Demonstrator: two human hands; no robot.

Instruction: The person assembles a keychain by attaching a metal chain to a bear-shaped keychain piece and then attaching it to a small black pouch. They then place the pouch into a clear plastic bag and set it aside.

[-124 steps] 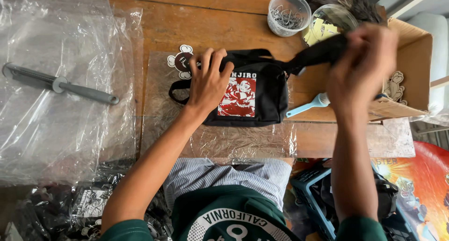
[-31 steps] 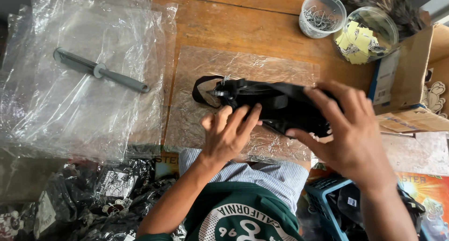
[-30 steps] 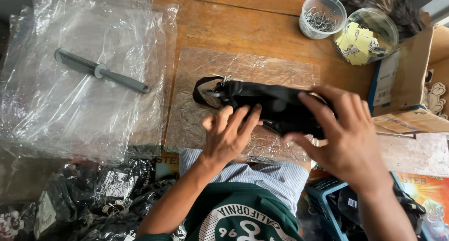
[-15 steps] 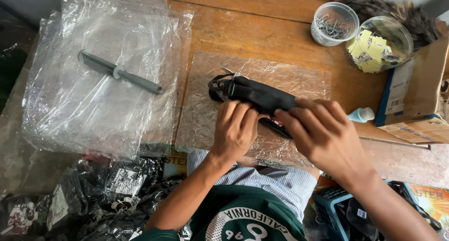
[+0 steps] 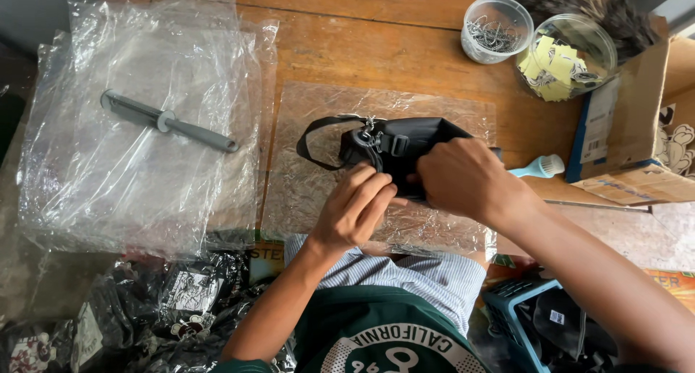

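A small black bag with a strap loop at its left end lies folded on a clear plastic sheet at the table's middle. My left hand presses on the bag's near left side, fingers bent around its edge. Over the bag's right half, my right hand grips the fabric and covers most of it.
A stack of clear plastic bags lies at left with a grey rod-shaped tool on top. Two clear cups hold metal clips and yellow tags. A cardboard box and light blue brush sit right. Packed black bags pile below left.
The bag has gone from lying flat with its printed side up to being folded into a narrow bundle. Both hands have closed in on it from either side.
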